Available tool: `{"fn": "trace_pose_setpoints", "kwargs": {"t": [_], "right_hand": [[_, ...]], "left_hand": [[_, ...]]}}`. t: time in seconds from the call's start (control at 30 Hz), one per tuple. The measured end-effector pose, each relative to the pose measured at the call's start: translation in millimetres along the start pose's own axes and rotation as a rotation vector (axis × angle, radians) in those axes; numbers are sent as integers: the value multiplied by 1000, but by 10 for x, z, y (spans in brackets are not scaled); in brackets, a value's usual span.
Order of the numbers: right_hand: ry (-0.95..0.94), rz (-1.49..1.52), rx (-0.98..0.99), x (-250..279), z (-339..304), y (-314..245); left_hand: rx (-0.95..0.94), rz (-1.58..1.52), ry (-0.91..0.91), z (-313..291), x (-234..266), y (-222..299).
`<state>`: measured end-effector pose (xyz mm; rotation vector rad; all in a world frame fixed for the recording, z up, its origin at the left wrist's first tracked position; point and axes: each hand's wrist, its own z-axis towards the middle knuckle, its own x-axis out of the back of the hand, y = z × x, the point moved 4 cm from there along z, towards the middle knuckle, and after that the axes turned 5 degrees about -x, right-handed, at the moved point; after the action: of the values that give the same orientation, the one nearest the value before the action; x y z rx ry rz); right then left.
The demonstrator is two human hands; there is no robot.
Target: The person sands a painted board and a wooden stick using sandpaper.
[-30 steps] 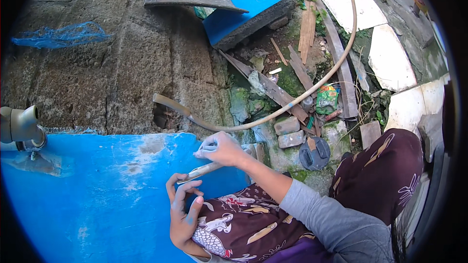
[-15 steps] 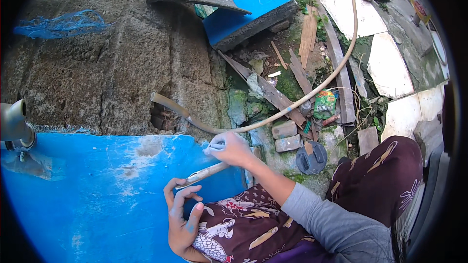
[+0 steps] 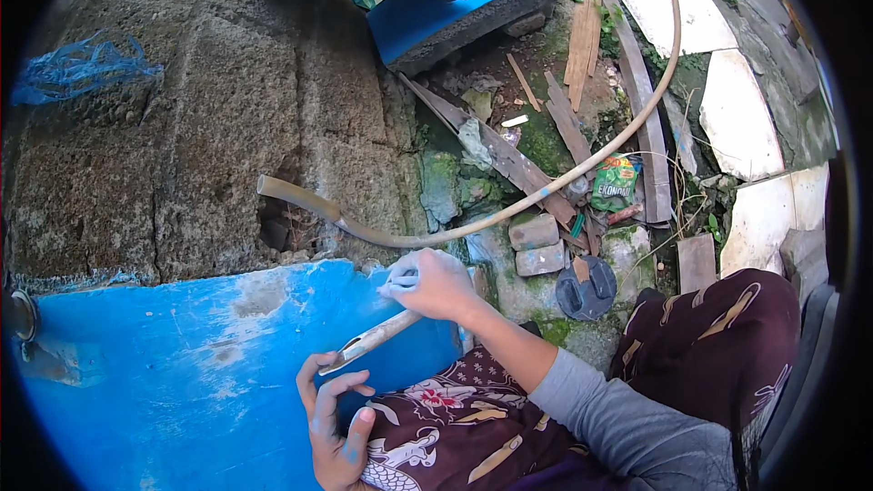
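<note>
At the lower middle, my left hand point(image 3: 338, 427) has its fingers bent and its thumb apart. The end of a pale, slant-cut tube point(image 3: 371, 339) lies between its first fingers. From there the tube slopes up to the right, and its far end is hidden under the heel of my right hand point(image 3: 432, 284). My right fingers are pinched together, greyish with powder or paste, above the edge of a blue-painted slab point(image 3: 195, 382). Whatever sits in that pinch is hidden. Patterned dark maroon cloth point(image 3: 482, 427) covers my lap beside the left hand.
A long beige hose point(image 3: 546, 193) curves behind my right hand toward the upper right. Beyond lie wooden boards point(image 3: 523, 177), small blocks point(image 3: 536, 245), a round grey disc point(image 3: 585, 288), a green packet point(image 3: 617, 184), a tilted blue block point(image 3: 464, 9) and blue netting point(image 3: 86, 68).
The view has shifted and turned slightly, so the metal fitting at the left edge is mostly out of sight. Both hands keep nearly the same pose around the tube.
</note>
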<state>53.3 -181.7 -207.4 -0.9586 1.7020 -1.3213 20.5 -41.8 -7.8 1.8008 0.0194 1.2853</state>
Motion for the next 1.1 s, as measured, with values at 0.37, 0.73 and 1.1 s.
{"fn": "trace_pose_setpoints", "kwargs": {"t": [0.37,0.73,1.1], "right_hand": [[-77,-26,-78,-101,-87,-98],[37,-140,-96,-84,-77,27],[-26,411,-107,133,56,-17]], "left_hand": [[-5,66,-110,18,78,-52],[30,-66,-90,-100,95,-202],[14,-80,21,-65,53,14]]}}
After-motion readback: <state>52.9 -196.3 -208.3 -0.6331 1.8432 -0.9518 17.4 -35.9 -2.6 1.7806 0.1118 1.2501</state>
